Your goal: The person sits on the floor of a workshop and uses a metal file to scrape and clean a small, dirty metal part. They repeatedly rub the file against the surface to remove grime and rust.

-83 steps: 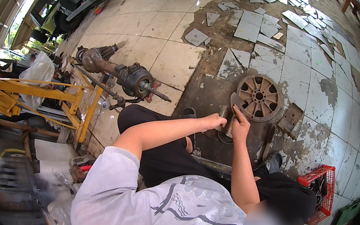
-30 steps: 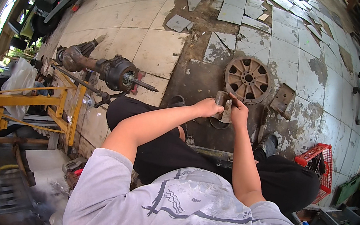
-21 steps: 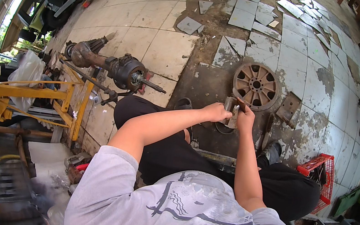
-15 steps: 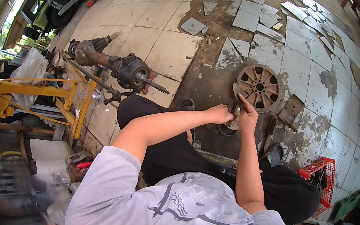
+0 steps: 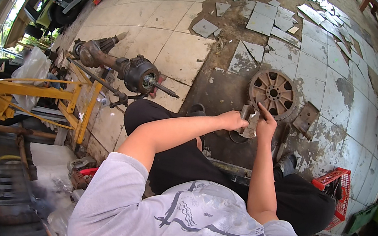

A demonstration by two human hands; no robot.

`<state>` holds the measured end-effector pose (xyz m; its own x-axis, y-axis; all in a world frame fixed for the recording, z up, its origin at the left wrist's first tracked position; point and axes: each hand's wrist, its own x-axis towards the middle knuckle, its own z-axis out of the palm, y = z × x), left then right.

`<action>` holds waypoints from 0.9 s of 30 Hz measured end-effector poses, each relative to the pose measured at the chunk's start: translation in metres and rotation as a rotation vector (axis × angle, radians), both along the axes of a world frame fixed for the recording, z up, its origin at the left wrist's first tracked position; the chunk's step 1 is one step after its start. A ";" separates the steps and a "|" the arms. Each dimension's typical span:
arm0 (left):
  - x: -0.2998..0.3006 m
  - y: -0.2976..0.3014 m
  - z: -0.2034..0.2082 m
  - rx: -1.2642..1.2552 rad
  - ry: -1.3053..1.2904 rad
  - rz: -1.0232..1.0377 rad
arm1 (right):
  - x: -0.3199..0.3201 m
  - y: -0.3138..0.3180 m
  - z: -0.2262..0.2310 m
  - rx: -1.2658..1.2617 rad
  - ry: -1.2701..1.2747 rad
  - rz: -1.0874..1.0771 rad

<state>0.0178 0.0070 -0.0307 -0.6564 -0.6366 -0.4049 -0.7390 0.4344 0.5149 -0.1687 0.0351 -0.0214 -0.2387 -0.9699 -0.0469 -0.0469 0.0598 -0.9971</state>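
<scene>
Between my hands, above the dark floor, is a worn grey-brown metal part (image 5: 248, 121) with a curved, hollowed upper end. My left hand (image 5: 233, 120) is closed around its left side. At its right edge is my right hand (image 5: 266, 125), its fingers bent against the part and the index finger stretched up and to the left. That fingertip looks dark with grease. Just beyond lies a rusty toothed wheel (image 5: 273, 93) with holes around its hub. Below the held part, a round metal piece (image 5: 236, 137) shows partly, the rest hidden by the hands and the part.
A rusty flat bracket (image 5: 305, 119) lies right of the wheel. To the left are a greasy axle assembly (image 5: 138, 73) and a yellow metal frame (image 5: 33, 94). A red plastic basket (image 5: 344, 190) stands at the right. Broken tiles (image 5: 261, 18) are scattered at the far side.
The thin curved metal piece that stuck up by my right fingertips no longer shows there. My right hand has shifted slightly right, and more of the held part is exposed.
</scene>
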 end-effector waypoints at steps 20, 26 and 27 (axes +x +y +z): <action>-0.006 -0.006 0.011 0.303 0.129 0.367 | 0.012 0.006 -0.009 0.094 0.107 0.045; -0.007 -0.002 0.025 0.219 0.207 0.374 | 0.011 0.000 0.001 -0.117 -0.020 0.101; -0.008 -0.002 0.027 0.257 0.190 0.382 | 0.015 0.002 -0.003 -0.125 -0.009 0.076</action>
<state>0.0103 0.0047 -0.0035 -0.4729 -0.7414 -0.4760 -0.7036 -0.0074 0.7106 -0.1541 0.0375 -0.0247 -0.1642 -0.9836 0.0741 -0.0380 -0.0688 -0.9969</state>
